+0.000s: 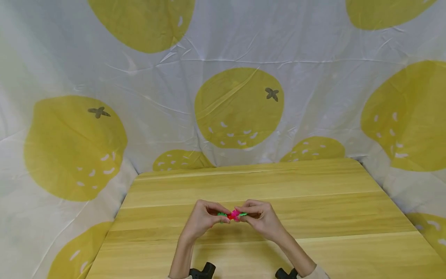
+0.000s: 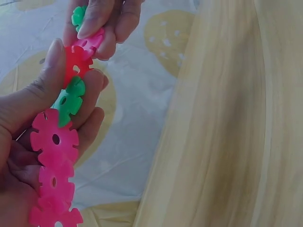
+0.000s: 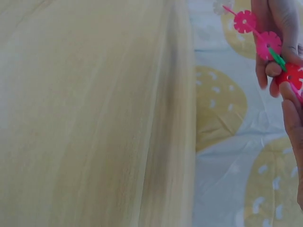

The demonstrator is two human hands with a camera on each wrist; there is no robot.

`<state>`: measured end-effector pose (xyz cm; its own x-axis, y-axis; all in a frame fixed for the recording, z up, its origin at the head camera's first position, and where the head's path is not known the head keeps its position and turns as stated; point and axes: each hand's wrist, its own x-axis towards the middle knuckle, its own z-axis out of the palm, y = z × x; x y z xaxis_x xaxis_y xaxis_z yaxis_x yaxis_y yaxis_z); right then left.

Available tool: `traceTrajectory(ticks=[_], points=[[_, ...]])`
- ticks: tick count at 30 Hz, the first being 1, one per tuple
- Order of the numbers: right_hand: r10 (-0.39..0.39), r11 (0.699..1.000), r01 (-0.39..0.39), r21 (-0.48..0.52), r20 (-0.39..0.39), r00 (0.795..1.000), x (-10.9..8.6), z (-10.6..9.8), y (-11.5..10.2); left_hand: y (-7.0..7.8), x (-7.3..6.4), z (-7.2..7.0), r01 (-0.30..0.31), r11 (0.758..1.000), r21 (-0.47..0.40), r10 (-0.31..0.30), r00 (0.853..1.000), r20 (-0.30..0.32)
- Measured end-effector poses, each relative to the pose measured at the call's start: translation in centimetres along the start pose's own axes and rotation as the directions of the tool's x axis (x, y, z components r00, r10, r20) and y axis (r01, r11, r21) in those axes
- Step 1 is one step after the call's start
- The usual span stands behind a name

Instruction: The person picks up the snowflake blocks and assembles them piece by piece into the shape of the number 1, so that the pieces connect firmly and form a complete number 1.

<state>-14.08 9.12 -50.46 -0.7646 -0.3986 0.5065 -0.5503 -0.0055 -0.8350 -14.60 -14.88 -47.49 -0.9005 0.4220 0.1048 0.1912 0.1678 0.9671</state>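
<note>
A chain of notched plastic snowflake discs runs through my left hand (image 1: pixel 199 220), whose thumb and fingers pinch the red disc (image 2: pixel 77 61). Behind it, a green disc (image 2: pixel 70 101) and several pink discs (image 2: pixel 55 138) trail along the palm, slotted edge to edge. My right hand (image 1: pixel 262 217) pinches a pink disc (image 2: pixel 90 43) with a green disc (image 2: pixel 78 17) beside it, partly covered by the fingers. That pink disc meets the red one between the two hands. In the right wrist view, the trailing end ends in a pale clear disc (image 3: pixel 221 6).
Both hands are over a wooden table (image 1: pixel 278 186). A white cloth with yellow lemons (image 1: pixel 240 108) hangs behind and beside it. Black wrist devices (image 1: pixel 203 271) show at the bottom of the head view, one by each forearm.
</note>
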Motion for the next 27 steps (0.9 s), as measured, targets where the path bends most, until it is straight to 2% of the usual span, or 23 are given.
traceTrajectory(ticks=[5,11,13,16,19,24,27], points=[[0.076,0.995,-0.077,0.058,0.024,0.997,-0.2,0.0,0.0,-0.4,0.0,0.2,0.03,1.0,-0.007,-0.03,1.0,0.008],[0.165,0.965,-0.16,0.208,-0.006,0.986,-0.2,0.7,0.4,-0.6,-0.1,0.0,0.036,0.998,-0.05,-0.037,0.999,-0.021],[0.188,0.958,-0.179,0.225,-0.02,0.982,-0.2,0.9,0.4,-0.5,-0.1,-0.1,0.049,0.997,-0.056,-0.05,0.998,-0.023],[0.193,0.964,-0.184,0.191,-0.029,0.981,-0.2,0.9,0.4,-0.2,0.0,-0.1,0.067,0.998,-0.012,-0.067,0.998,-0.012],[0.165,0.978,-0.16,0.137,-0.033,0.986,-0.1,0.8,0.4,0.0,0.1,0.0,0.072,0.997,0.033,-0.072,0.997,-0.007],[0.114,0.991,-0.112,0.076,-0.032,0.993,0.1,0.3,0.6,0.0,0.5,0.4,0.067,0.997,0.038,-0.066,0.997,-0.029],[0.125,0.992,-0.124,0.024,-0.019,0.992,0.0,-0.2,0.8,-0.2,0.8,1.0,0.049,0.996,0.069,-0.046,0.998,-0.05]])
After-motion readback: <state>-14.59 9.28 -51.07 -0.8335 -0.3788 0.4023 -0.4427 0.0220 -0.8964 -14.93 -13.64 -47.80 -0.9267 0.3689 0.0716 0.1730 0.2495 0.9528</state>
